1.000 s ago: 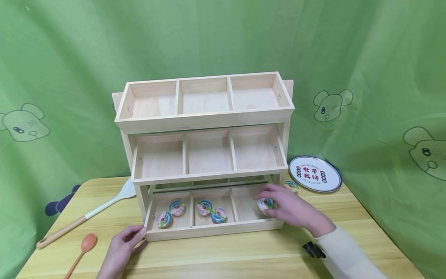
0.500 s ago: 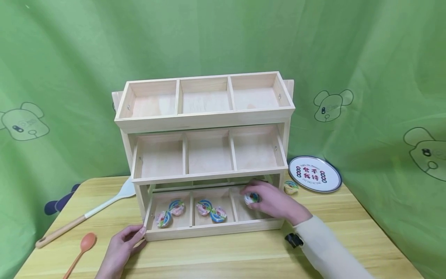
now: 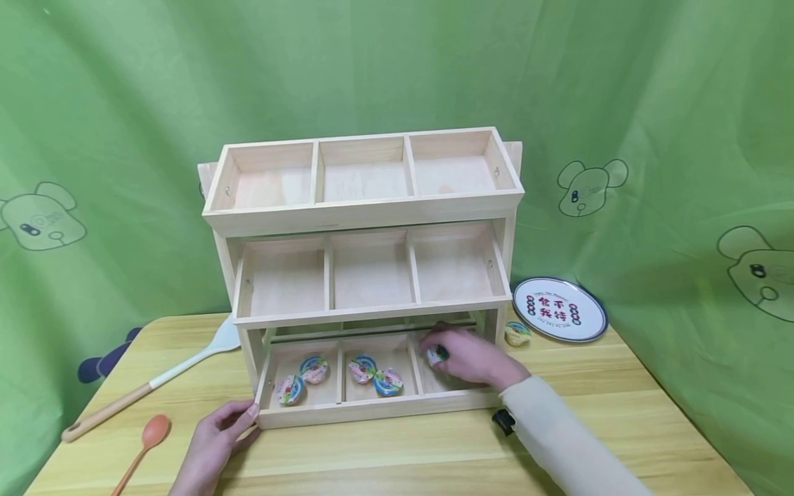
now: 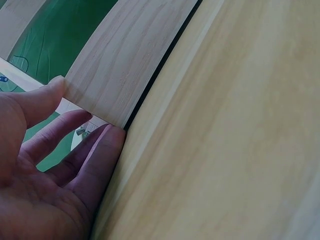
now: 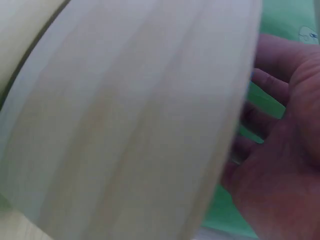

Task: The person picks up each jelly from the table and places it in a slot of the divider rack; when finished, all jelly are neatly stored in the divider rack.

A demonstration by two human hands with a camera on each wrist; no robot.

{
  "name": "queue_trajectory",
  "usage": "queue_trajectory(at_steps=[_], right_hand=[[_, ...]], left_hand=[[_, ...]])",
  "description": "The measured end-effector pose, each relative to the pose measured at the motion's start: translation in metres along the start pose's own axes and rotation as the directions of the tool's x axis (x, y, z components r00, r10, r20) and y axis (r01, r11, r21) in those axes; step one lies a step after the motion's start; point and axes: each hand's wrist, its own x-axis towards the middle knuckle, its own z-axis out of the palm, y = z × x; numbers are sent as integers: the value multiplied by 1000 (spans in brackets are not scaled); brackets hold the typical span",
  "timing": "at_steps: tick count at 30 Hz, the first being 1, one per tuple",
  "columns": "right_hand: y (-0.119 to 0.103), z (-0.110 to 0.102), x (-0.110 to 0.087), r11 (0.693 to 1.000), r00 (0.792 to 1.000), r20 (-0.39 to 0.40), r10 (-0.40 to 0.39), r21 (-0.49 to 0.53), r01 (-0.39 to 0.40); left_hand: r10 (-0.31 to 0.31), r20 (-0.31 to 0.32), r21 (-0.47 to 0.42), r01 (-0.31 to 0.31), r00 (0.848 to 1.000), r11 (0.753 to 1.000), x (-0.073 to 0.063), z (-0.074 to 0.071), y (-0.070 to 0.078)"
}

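A three-tier wooden rack holds divided trays. In the right compartment of its bottom tray (image 3: 384, 408), my right hand (image 3: 468, 357) grips a small jelly cup (image 3: 436, 354) near the divider; the tray's front board hides the cup in the right wrist view. Two jelly cups (image 3: 302, 380) lie in the left compartment and two more (image 3: 375, 376) in the middle one, with printed blue and green lids. At the bottom tray's left front corner, my left hand (image 3: 217, 441) holds on, thumb at the upper edge and fingers along the side, as the left wrist view shows.
Above stand the middle tray (image 3: 372, 313) and top tray (image 3: 366, 210). A yellowish jelly cup (image 3: 517, 333) lies right of the rack beside a white plate (image 3: 558, 310). On the left are a long-handled spatula (image 3: 180, 368) and an orange spoon (image 3: 155, 430). Green curtain hangs behind.
My right hand has carried the jelly cup leftward within the right compartment, towards the divider. The yellowish cup beside the plate has come into fuller view. My left hand stays at the corner.
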Motion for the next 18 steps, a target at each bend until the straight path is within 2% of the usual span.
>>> queue_trajectory(at_steps=[11,18], right_hand=[[-4,6,1,998,999,26,45,-42,-44],[-7,-1,-2,999,999,-3,43,-16,-43]], left_hand=[[12,8,-1,-12,1000,1000,0,0,-1],[-2,8,10,2,1000,1000,0,0,0]])
